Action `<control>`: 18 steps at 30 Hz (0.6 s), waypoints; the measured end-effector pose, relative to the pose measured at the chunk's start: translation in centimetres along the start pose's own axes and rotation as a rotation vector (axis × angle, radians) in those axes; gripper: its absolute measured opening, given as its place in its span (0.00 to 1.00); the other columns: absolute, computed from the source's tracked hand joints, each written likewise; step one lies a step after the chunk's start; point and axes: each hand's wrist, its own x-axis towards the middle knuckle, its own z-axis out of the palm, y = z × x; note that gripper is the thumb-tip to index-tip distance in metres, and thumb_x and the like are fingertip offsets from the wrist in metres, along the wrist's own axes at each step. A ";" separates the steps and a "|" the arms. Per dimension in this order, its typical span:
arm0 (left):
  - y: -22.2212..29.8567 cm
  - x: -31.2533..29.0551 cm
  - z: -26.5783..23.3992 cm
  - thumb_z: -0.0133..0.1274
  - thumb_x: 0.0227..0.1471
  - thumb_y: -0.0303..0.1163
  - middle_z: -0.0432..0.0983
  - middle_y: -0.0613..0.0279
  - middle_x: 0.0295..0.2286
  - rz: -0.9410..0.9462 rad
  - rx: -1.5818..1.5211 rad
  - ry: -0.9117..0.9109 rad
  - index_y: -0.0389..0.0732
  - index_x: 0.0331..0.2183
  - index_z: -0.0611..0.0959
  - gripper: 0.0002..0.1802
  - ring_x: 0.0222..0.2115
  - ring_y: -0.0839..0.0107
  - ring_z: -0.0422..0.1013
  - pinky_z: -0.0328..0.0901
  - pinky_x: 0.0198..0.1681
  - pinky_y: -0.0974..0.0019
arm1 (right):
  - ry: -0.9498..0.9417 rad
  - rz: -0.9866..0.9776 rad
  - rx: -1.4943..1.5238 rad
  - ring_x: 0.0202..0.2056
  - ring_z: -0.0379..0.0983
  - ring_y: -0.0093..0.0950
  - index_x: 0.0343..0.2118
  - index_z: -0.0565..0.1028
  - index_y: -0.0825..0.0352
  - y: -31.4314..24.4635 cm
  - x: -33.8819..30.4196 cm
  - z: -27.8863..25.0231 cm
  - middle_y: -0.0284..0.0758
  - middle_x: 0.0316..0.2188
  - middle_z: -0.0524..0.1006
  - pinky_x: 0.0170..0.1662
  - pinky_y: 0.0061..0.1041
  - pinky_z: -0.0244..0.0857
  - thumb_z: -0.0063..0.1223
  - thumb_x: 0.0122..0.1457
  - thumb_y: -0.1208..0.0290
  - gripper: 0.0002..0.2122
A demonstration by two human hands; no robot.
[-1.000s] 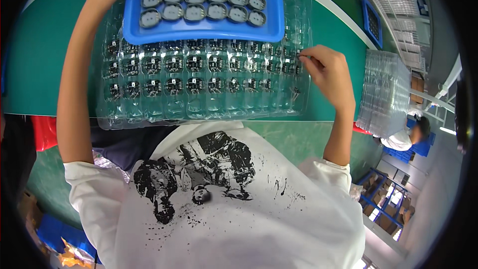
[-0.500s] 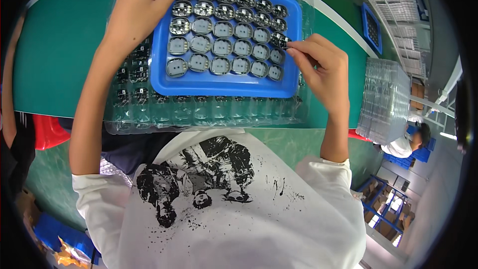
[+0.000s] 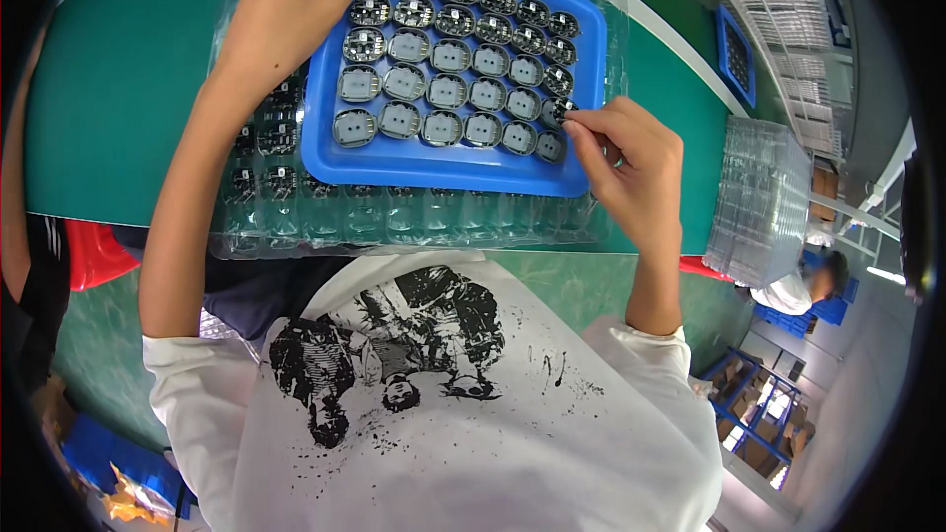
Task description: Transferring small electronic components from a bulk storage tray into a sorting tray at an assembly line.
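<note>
The blue tray (image 3: 448, 169) holds rows of small rounded housings, some showing bare grey insides (image 3: 446, 91), others topped with black circuit boards (image 3: 455, 20). My left hand (image 3: 291, 15) is closed at the tray's far-left corner, its thumb over the rim; its other fingertips are partly hidden. Thumb and forefinger of my right hand (image 3: 631, 163) pinch a small black circuit board (image 3: 566, 108) at the tray's right side. That board is tilted over a grey housing in the rightmost column, fourth row from the far side. The curled fingers hide whatever lies in the right palm.
Beneath the blue tray lies a clear plastic blister tray (image 3: 394, 229) with more boards in its pockets, on a green table (image 3: 108, 128). Stacked clear trays (image 3: 757, 202) stand at right. Another blue tray (image 3: 735, 57) sits farther off. A person's arm (image 3: 15, 177) shows at the left edge.
My right hand has moved one housing nearer along the rightmost column; a board now sits on the third-row housing there. The blue tray and my left hand have shifted slightly right.
</note>
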 end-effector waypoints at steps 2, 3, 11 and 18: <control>0.1 -0.1 0.0 0.49 0.55 0.31 0.64 0.67 0.14 -0.015 -0.031 0.001 0.40 0.45 0.77 0.14 0.17 0.81 0.59 0.58 0.22 0.72 | -0.004 0.005 0.013 0.17 0.62 0.18 0.28 0.79 0.71 0.2 -0.2 0.5 0.32 0.18 0.72 0.19 0.18 0.53 0.60 0.50 0.83 0.03; 0.2 -0.1 0.0 0.49 0.55 0.31 0.64 0.67 0.14 -0.017 -0.031 0.001 0.40 0.45 0.77 0.14 0.17 0.81 0.59 0.58 0.22 0.72 | -0.006 0.010 0.026 0.16 0.62 0.18 0.28 0.79 0.71 0.3 -0.2 0.7 0.32 0.18 0.71 0.19 0.19 0.53 0.59 0.50 0.83 0.03; 0.3 -0.3 -0.2 0.49 0.56 0.31 0.65 0.67 0.15 -0.037 -0.036 -0.015 0.40 0.45 0.77 0.15 0.17 0.81 0.58 0.57 0.22 0.71 | -0.026 0.021 0.001 0.17 0.62 0.19 0.29 0.79 0.71 0.4 -0.4 1.3 0.32 0.18 0.70 0.20 0.20 0.53 0.60 0.50 0.82 0.03; 2.4 0.9 -0.6 0.52 0.46 0.27 0.69 0.52 0.14 -0.089 -0.094 0.034 0.29 0.36 0.78 0.14 0.15 0.64 0.66 0.62 0.22 0.60 | 0.080 0.341 0.154 0.25 0.64 0.11 0.39 0.77 0.70 1.5 -1.0 -0.9 0.24 0.23 0.71 0.26 0.11 0.56 0.56 0.57 0.75 0.08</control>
